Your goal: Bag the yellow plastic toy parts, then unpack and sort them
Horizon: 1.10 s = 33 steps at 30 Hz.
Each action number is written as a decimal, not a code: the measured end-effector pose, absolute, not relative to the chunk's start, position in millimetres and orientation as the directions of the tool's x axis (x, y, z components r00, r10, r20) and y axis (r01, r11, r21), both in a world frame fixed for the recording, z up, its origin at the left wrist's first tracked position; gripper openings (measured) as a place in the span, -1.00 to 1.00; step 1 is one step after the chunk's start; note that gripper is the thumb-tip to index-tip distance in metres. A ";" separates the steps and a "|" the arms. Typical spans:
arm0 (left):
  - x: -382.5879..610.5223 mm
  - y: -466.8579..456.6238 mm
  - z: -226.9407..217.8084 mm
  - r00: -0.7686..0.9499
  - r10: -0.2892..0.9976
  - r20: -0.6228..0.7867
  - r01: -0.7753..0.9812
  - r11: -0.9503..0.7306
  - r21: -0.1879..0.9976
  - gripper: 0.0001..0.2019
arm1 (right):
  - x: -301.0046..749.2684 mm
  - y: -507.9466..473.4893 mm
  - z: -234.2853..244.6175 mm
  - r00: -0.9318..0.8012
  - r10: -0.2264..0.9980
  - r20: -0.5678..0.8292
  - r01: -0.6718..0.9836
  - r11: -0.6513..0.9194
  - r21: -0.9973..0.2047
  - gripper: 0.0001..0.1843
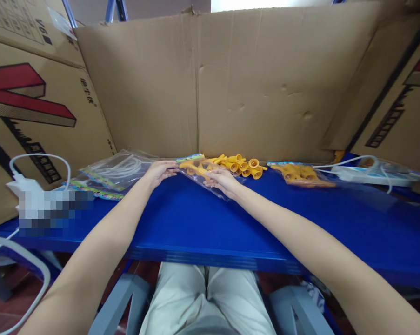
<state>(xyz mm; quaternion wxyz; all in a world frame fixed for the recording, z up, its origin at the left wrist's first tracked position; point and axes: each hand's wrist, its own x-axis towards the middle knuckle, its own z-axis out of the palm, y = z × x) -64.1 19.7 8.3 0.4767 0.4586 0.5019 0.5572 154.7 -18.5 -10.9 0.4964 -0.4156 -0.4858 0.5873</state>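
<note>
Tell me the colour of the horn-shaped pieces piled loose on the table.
The horn-shaped pieces are orange-yellow; they show best in the head view.

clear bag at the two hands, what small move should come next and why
Probably nudge the yellow pieces toward the printed strip of the clear bag with the right hand, since they lie near its fingertips and the left hand is at the strip end, seemingly steadying it.
</note>
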 end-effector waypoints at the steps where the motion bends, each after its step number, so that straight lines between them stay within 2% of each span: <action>1: -61.9 17.5 8.5 -0.086 0.996 0.017 -0.060 -0.023 0.998 -0.86 | 155.4 -18.0 -11.8 -0.163 0.987 -0.002 -0.196 -0.035 -0.980 -0.88; 4: -58.4 12.5 9.2 -0.013 0.999 -0.030 -0.016 0.030 0.999 -0.85 | 156.5 -16.8 -14.7 -0.150 0.989 -0.002 -0.277 -0.044 -0.960 -0.89; 7: -58.6 11.9 9.7 0.011 0.997 -0.080 0.000 0.080 0.997 -0.71 | 156.7 -16.0 -16.5 -0.176 0.984 -0.019 -0.323 -0.076 -0.943 -0.86; 10: -60.9 14.7 9.2 -0.036 0.993 -0.112 0.001 0.113 0.994 -0.50 | 156.7 -17.8 -15.6 -0.246 0.968 -0.055 -0.275 -0.124 -0.953 -0.81; 12: -62.7 16.5 8.2 -0.073 0.989 -0.131 0.014 0.132 0.991 -0.45 | 156.7 -20.2 -13.7 -0.278 0.958 -0.069 -0.230 -0.136 -0.964 -0.77; 14: -64.0 16.8 7.2 -0.065 0.985 -0.157 0.044 0.160 0.986 -0.53 | 156.9 -22.4 -11.8 -0.293 0.954 -0.068 -0.194 -0.128 -0.973 -0.77; 18: -64.3 13.5 8.2 -0.001 0.983 -0.182 0.093 0.182 0.979 -0.81 | 159.1 -21.3 -12.4 -0.321 0.945 -0.057 -0.107 -0.096 -0.990 -0.85; 21: -63.1 10.5 11.7 0.009 0.982 -0.190 0.099 0.188 0.977 -0.91 | 161.8 -17.0 -16.3 -0.348 0.937 -0.019 -0.056 -0.041 -0.998 -0.91; 23: -62.6 8.7 13.7 0.018 0.979 -0.205 0.116 0.201 0.973 -0.94 | 163.4 -14.9 -18.9 -0.360 0.933 0.014 -0.009 0.012 -1.000 -0.96; 26: -63.3 6.4 13.6 0.074 0.975 -0.208 0.161 0.194 0.968 -0.97 | 165.3 -13.9 -21.3 -0.402 0.913 0.068 0.107 0.121 -0.987 -0.90; 30: -66.0 6.2 8.5 0.168 0.966 -0.197 0.274 0.146 0.950 -0.87 | 166.9 -12.2 -23.9 -0.505 0.855 0.117 0.224 0.261 -0.939 -0.85; 33: -67.6 9.8 6.1 0.142 0.978 -0.154 0.365 0.093 0.926 -0.86 | 167.7 -9.9 -25.4 -0.498 0.851 0.166 0.240 0.319 -0.917 -0.81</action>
